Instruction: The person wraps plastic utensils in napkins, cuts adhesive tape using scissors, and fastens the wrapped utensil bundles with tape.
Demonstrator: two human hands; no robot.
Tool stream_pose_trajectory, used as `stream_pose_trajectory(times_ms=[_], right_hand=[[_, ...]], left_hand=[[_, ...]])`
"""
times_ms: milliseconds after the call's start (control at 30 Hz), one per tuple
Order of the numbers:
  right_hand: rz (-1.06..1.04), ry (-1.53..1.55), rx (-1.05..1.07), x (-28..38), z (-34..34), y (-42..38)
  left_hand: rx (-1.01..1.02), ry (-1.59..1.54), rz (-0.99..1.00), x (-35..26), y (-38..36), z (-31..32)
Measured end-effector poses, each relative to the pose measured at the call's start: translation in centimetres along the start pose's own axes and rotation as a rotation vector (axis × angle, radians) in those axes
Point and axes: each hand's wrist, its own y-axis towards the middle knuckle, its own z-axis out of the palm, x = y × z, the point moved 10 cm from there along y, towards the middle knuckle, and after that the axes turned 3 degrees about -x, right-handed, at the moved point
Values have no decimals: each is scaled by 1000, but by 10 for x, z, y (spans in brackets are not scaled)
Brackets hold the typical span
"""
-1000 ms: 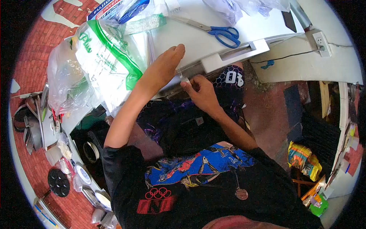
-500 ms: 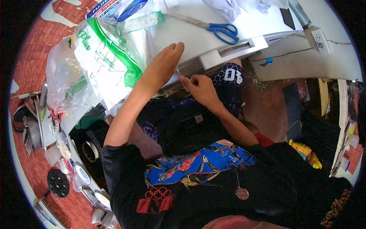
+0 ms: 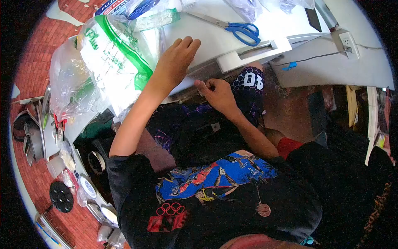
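My left hand (image 3: 177,61) is over the front edge of a white cabinet-like unit (image 3: 203,45), back of the hand up and fingers curled down. Its fingertips are hidden; I cannot tell what they hold. Lower and to the right, my right hand (image 3: 217,94) has curled fingers with the thumb pointing toward the left hand. A pale, see-through strip (image 3: 185,84) shows between the two hands, below the left palm. Just left of my left hand lies a white and green plastic bag (image 3: 120,54). Blue-handled scissors (image 3: 242,33) rest partly spread on the white top.
A dark phone (image 3: 313,20) lies at the top right, near a wall outlet (image 3: 348,43) with a grey cord. Clear plastic bags (image 3: 244,8) sit at the back. On the left, a side shelf holds tools, a cup (image 3: 56,167) and a round white lid (image 3: 88,187).
My left hand has shifted slightly up and its knuckles have spread a little. My right hand stays nearly in place. Dark cloth at the right now covers a yellow packet.
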Motion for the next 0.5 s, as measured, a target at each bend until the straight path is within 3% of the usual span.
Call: stream_pose_trajectory(times_ms=[100, 233, 367, 500], right_hand=[[-2, 7, 12, -1, -1, -1], [-20, 95, 20, -1, -7, -9], [-40, 208, 90, -6, 4, -9], [5, 351, 129, -1, 5, -14]], left_hand=[[-94, 119, -52, -10, 0, -15], [-329, -161, -356, -46, -53, -44], [-339, -379, -654, -39, -108, 14], [-336, -513, -635, -34, -119, 59]])
